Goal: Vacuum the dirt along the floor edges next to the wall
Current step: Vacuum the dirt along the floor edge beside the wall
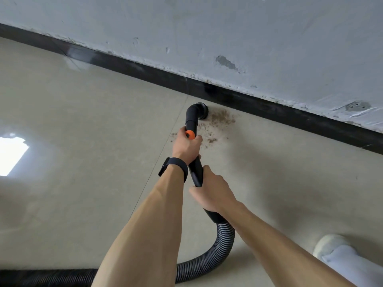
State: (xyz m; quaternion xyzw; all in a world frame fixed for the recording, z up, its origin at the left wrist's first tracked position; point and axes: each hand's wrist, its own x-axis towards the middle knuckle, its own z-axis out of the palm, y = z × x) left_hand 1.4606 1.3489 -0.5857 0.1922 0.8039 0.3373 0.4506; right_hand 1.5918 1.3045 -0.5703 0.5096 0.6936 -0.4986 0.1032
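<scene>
— Left hand (187,145) is curling around the black wand (195,169), just below its orange collar (190,134)?
— Yes, and the right hand (213,193) is gripping the wand lower down, at five o'clock.
— Where is the dirt (221,120) lying?
— Brown crumbs are lying at three o'clock from the round nozzle (200,111), beside the glossy black baseboard (269,109). The ribbed hose (224,241) is looping toward seven o'clock.
</scene>
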